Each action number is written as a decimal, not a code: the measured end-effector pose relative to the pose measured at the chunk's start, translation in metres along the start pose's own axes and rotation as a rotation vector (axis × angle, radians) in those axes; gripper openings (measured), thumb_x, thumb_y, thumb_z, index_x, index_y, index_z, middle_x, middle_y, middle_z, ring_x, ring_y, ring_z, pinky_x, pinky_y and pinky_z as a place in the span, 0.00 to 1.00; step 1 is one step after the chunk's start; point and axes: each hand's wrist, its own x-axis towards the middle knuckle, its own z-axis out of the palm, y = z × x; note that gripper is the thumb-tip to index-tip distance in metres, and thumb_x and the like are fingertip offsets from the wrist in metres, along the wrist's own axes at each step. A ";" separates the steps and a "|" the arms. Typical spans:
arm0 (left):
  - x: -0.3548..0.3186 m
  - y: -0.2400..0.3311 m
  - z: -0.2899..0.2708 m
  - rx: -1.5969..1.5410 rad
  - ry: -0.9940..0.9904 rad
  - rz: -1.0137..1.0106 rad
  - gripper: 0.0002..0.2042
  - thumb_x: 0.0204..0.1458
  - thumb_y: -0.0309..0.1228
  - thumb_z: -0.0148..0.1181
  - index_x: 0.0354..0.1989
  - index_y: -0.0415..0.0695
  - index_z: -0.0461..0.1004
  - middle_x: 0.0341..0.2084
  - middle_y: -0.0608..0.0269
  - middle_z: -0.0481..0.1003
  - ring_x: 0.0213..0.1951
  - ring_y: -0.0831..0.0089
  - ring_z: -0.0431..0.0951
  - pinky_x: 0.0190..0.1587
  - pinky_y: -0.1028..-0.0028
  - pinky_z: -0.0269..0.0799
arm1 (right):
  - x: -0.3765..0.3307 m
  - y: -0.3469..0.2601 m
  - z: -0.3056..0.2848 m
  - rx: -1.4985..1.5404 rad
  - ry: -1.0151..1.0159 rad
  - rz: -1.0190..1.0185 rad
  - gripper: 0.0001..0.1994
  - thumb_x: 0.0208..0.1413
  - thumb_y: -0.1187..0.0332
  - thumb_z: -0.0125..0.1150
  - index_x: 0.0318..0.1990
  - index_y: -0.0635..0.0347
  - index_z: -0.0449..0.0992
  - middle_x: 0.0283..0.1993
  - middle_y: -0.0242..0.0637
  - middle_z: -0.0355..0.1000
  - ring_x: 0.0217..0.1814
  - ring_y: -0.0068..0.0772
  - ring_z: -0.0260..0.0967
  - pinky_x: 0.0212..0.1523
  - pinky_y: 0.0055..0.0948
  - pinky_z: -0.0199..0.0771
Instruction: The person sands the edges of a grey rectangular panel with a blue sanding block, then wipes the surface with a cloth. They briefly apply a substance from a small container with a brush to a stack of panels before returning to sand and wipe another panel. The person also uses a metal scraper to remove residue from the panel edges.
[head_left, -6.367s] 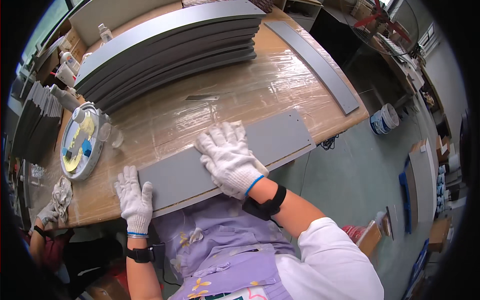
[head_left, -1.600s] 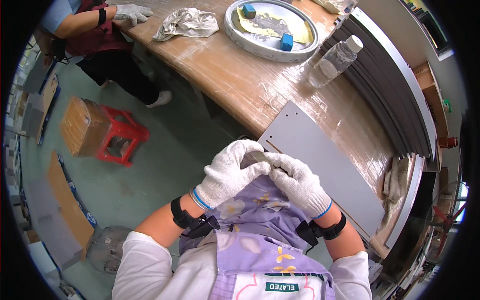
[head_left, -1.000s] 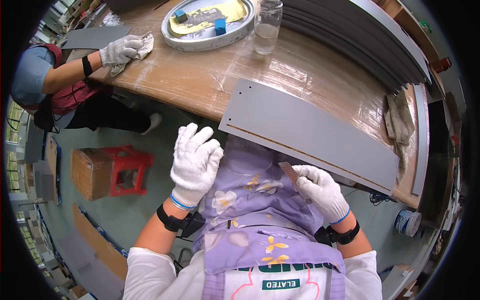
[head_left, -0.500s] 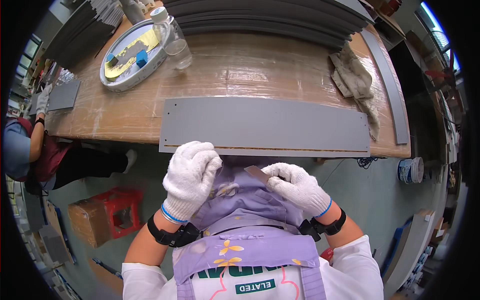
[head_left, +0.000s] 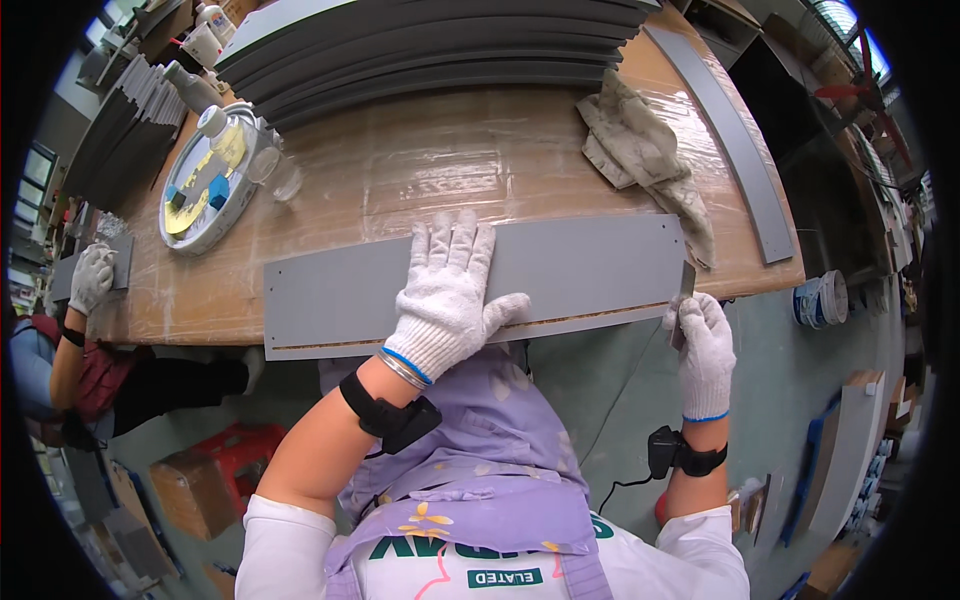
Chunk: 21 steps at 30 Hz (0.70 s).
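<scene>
A long grey panel (head_left: 580,260) with small holes at its corners and a brown groove along the near side lies at the table's front edge. My left hand (head_left: 447,285), in a white knit glove, rests flat on it with the fingers stretched toward the far side. At the panel's right end, my gloved right hand (head_left: 704,340) pinches a thin, flat, scraper-like plate (head_left: 683,283) held upright against or very close to the end edge. Contact there is hard to tell.
Behind lie a stack of grey panels (head_left: 430,50), a crumpled cloth (head_left: 640,130), and a narrow grey strip (head_left: 725,140). A round lid (head_left: 205,243) holding yellow material and blue blocks stands left, beside a clear bottle (head_left: 275,172). Another person's gloved hand (head_left: 92,278) is at far left.
My left hand has come down flat onto the panel. My right hand has carried the thin plate rightward to the panel's end. The panel appears further left and slightly turned as the view shifted.
</scene>
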 end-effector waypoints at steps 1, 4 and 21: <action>0.002 0.012 0.001 -0.043 -0.025 0.076 0.43 0.52 0.61 0.51 0.65 0.35 0.59 0.66 0.40 0.56 0.69 0.43 0.51 0.71 0.51 0.40 | 0.003 0.000 0.005 -0.057 -0.005 0.009 0.07 0.63 0.70 0.52 0.43 0.63 0.74 0.31 0.27 0.71 0.29 0.14 0.63 0.33 0.17 0.65; -0.004 0.038 -0.005 -0.227 -0.166 0.408 0.41 0.51 0.63 0.50 0.61 0.38 0.65 0.61 0.45 0.64 0.65 0.48 0.61 0.70 0.52 0.47 | 0.009 -0.006 0.040 -0.341 -0.035 -0.150 0.07 0.62 0.72 0.54 0.43 0.65 0.75 0.32 0.27 0.72 0.31 0.17 0.66 0.36 0.19 0.69; -0.041 -0.051 -0.031 -0.040 -0.125 -0.055 0.36 0.49 0.55 0.60 0.61 0.41 0.68 0.64 0.48 0.63 0.68 0.49 0.57 0.70 0.52 0.47 | 0.026 0.004 0.119 -1.113 -0.329 -0.869 0.28 0.44 0.79 0.58 0.58 0.63 0.70 0.28 0.37 0.65 0.24 0.36 0.68 0.23 0.33 0.70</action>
